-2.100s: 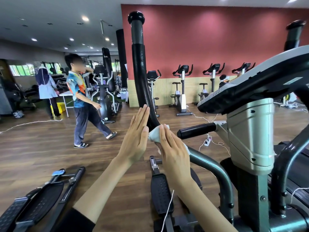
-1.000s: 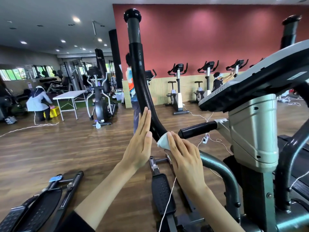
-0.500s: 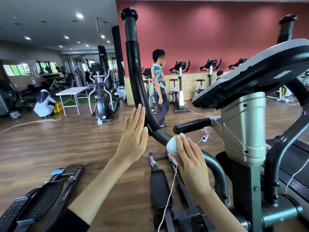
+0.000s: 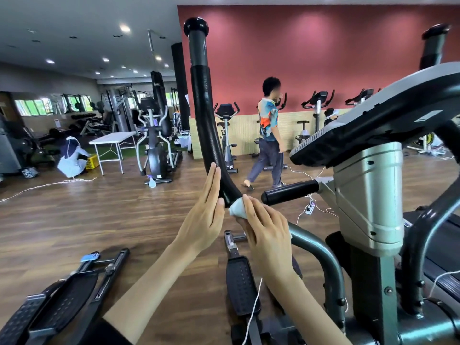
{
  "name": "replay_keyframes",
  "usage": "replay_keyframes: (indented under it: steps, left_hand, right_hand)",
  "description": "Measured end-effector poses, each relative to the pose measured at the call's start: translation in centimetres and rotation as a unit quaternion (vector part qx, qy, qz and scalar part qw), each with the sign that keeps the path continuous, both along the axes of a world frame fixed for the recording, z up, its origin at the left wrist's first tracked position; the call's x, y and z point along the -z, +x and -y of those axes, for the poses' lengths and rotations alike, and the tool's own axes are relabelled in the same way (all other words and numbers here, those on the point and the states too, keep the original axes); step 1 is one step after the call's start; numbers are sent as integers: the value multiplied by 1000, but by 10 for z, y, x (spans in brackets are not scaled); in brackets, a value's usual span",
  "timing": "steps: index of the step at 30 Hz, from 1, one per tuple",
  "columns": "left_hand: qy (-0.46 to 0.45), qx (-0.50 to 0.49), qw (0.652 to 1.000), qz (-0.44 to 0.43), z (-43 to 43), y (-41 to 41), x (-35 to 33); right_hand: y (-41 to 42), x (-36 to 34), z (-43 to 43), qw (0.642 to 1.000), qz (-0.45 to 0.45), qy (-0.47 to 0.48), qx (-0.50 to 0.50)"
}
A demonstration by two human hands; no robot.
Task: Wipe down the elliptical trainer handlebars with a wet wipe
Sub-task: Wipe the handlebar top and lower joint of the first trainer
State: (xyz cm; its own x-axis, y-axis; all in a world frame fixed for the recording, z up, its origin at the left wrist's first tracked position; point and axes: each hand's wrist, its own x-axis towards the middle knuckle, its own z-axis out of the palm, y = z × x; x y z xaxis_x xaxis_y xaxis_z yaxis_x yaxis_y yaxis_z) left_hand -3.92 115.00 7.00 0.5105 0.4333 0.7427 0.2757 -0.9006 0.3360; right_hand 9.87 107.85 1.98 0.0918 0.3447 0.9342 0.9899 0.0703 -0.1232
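The elliptical's long black foam handlebar (image 4: 204, 115) rises in the middle and bends down into a grey tube. My left hand (image 4: 204, 220) lies flat against its left side, fingers straight and pointing up. My right hand (image 4: 266, 232) presses a bunched white wet wipe (image 4: 236, 209) onto the bar's right side, at the lower end of the foam. Its fingers lie fairly straight over the wipe and its thumb is hidden. The second handlebar (image 4: 431, 51) stands at the far right, behind the console (image 4: 373, 125).
A short black fixed grip (image 4: 290, 192) juts toward my right hand. A foot pedal (image 4: 241, 285) lies below my hands, and another machine's pedals (image 4: 62, 302) at lower left. One person (image 4: 268, 135) walks behind the bar; another (image 4: 72, 158) crouches near a white table (image 4: 112, 139).
My right hand slid the wipe down the bar onto the grey tube, then back up to the foam's lower end. The left hand stayed flat. The walking person crossed from left to right.
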Motion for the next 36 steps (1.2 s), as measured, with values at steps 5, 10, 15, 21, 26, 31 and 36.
replay_keyframes:
  steps: [5,10,15,21,26,31,36]
  left_hand:
    - [-9,31,999,4,1,3,2]
    - [-5,48,999,-20,-7,0,4]
    - [5,48,999,-25,-12,-2,5]
    - [14,47,998,-26,-14,-5,6]
    - [29,50,998,-24,-14,-7,4]
    - [90,-13,996,-17,-13,-4,5]
    - [94,-99,990,-37,-12,-1,10]
  right_hand:
    - [7,-4,1,1000,26,10,1]
    - [7,-1,-2,999,26,25,18]
    - [5,-2,-1,999,16,30,28]
    - [4,0,-2,999,8,34,18]
    - [2,-1,0,999,6,31,10]
    - [8,6,3,1000,9,20,-1]
    - [21,13,10,1000,21,19,-13]
